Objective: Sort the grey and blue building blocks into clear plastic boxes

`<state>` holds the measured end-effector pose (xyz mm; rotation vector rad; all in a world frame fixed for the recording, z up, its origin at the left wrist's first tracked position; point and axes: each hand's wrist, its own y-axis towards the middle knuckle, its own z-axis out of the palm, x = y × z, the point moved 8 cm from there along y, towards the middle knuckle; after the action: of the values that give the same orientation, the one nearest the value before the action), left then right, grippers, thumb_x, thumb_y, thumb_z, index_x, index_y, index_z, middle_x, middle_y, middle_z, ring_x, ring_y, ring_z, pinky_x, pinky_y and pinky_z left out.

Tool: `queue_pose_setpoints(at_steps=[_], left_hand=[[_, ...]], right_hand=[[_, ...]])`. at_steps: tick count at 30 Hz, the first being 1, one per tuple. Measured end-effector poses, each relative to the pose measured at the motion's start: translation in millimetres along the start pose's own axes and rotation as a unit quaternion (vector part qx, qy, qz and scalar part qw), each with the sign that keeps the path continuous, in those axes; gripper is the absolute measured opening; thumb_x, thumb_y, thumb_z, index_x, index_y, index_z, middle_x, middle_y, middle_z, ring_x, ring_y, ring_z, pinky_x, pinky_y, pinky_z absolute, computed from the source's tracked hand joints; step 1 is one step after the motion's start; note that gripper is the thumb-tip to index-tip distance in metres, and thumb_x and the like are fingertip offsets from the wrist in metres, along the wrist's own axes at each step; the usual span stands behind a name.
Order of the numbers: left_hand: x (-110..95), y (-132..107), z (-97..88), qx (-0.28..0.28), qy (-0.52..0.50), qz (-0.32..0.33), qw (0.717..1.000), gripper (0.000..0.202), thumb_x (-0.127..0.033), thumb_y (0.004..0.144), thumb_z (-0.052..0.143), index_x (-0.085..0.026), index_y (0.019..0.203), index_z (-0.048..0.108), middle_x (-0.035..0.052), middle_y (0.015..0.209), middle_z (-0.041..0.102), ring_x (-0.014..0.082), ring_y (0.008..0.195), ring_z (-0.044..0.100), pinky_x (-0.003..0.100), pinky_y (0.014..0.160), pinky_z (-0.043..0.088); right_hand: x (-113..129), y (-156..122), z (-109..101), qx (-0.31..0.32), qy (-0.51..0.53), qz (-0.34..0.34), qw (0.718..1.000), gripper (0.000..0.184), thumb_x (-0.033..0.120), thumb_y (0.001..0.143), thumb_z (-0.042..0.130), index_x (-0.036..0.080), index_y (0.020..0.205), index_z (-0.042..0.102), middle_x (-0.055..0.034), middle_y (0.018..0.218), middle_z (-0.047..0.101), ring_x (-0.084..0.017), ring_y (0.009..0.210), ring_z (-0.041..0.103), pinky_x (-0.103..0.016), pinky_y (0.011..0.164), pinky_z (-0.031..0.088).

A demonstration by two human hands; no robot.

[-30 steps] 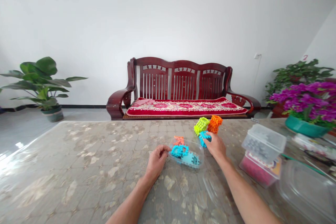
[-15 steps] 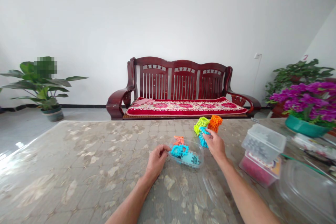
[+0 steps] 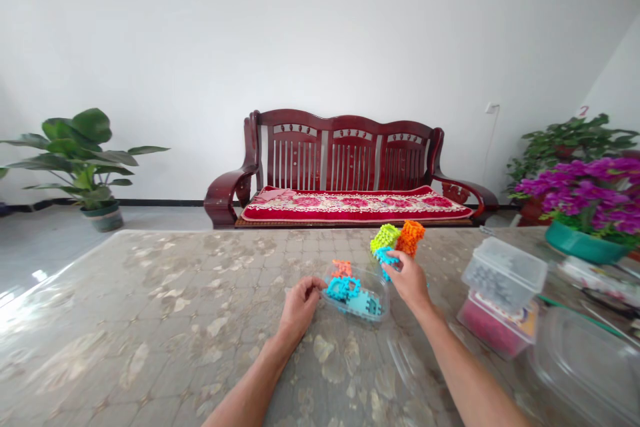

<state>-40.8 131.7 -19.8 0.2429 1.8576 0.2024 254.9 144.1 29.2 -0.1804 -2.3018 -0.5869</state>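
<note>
Shifted slightly left since half a second ago with the right hand (image 3: 411,281), pinching the blue toothed block (image 3: 382,258) just in front of the lime block (image 3: 385,238) and orange block (image 3: 411,237) on the table (image 3: 190,347). With the left hand (image 3: 299,303), curled, touching the edge of the clear tray (image 3: 377,283) around blue pieces (image 3: 344,288); cannot tell whether gripping it.
</note>
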Motion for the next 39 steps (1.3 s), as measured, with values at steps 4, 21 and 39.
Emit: queue_pose_setpoints(at_steps=[4,21,39], left_hand=[[0.6,-0.3,1.0,0.005,0.001,0.001,1.0,0.024,-0.018,0.074,0.044,-0.017,0.082,0.066,-0.003,0.062,0.053,0.0126,0.058,0.047,0.022,0.058,0.035],[0.9,-0.6,1.6,0.003,-0.012,-0.013,1.0,0.024,-0.02,0.073,0.044,-0.016,0.081,0.066,-0.0029,0.061,0.051,0.0127,0.057,0.046,0.022,0.057,0.035],[-8.0,-1.8,-0.4,0.003,-0.001,-0.008,1.0,0.024,-0.02,0.072,0.045,-0.017,0.082,0.066,-0.0014,0.065,0.058,0.0132,0.059,0.049,0.022,0.059,0.038]], right_hand=[[-3.7,-3.2,4.5,0.026,-0.056,0.005,0.998,0.038,0.033,0.073,0.059,0.019,0.108,0.065,-0.0068,0.103,0.071,-0.022,0.088,0.065,-0.034,0.08,0.048],[4.5,-5.6,14.3,0.056,-0.129,-0.038,0.989,0.042,0.014,0.072,0.052,0.019,0.112,0.064,-0.0069,0.116,0.067,-0.022,0.106,0.062,-0.032,0.093,0.045],[52.9,-21.8,-1.3,0.042,0.147,-0.089,0.984,0.034,0.033,0.07,0.066,0.021,0.102,0.068,-0.0061,0.104,0.071,-0.023,0.096,0.064,-0.038,0.089,0.048]])
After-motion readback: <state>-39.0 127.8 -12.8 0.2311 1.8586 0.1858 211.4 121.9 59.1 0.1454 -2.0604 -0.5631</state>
